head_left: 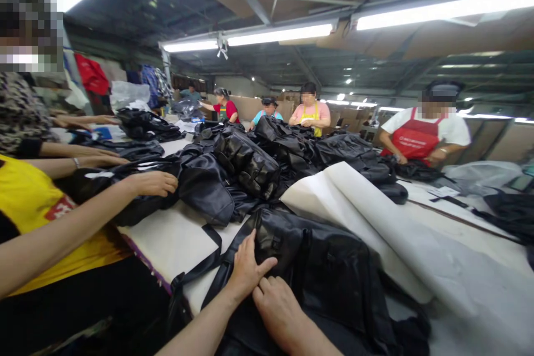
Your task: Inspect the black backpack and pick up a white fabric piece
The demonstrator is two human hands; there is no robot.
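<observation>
A black leather bag [329, 272] lies on the table edge right in front of me, its strap [208, 258] trailing to the left. My left hand [247, 270] rests flat on the bag's near left part, fingers stretched and slightly spread. My right hand [277, 311] lies beside it on the bag with its back toward me; its fingers curl under and are hidden. Neither hand visibly grips anything.
A pile of black bags [250, 161] fills the table's middle, and white sheet material [375, 222] is draped on the right. A co-worker's arm [83, 217] in a yellow top reaches in from the left. Several other people work around the long table [171, 239].
</observation>
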